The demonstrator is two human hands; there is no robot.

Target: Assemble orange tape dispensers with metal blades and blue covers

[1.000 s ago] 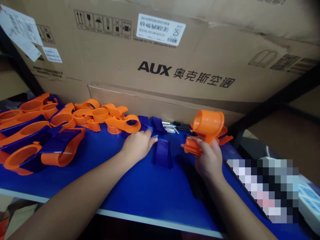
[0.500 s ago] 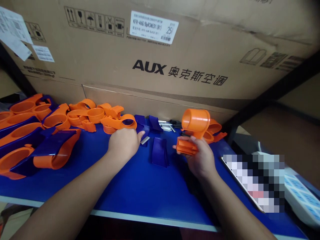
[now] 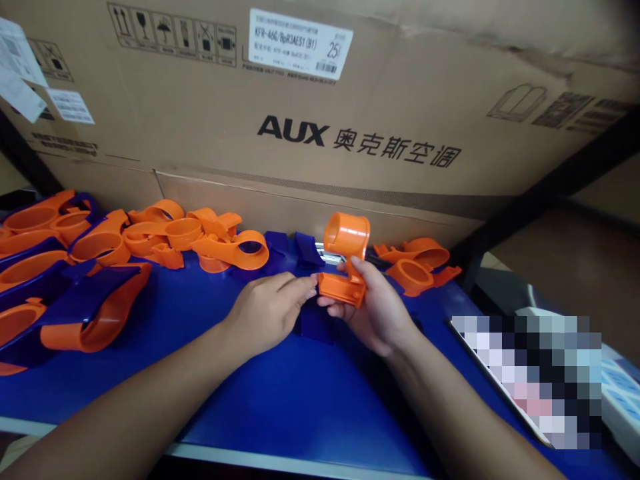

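Observation:
My right hand (image 3: 377, 303) is closed around an orange plastic tape dispenser frame (image 3: 345, 233), holding it above the blue table with its ring end up. My left hand (image 3: 273, 307) has its fingers pinched together at the left end of the frame's lower part. Whatever lies between those fingertips is hidden. Just below the hands a dark blue plastic piece (image 3: 317, 327) lies on the table, partly covered by them. Behind them are more blue pieces (image 3: 307, 249) and several thin silvery metal strips (image 3: 329, 255).
Orange frames (image 3: 235, 252) and orange-and-blue dispensers (image 3: 100, 300) crowd the left side. More orange frames (image 3: 417, 263) lie at the back right. A large cardboard box (image 3: 200, 133) stands behind. A blurred-out flat device (image 3: 525, 380) and a white power strip (image 3: 620, 393) are on the right.
My left hand has left the table by the blue pieces and moved right to the frame. My right hand has brought the orange frame left and turned it.

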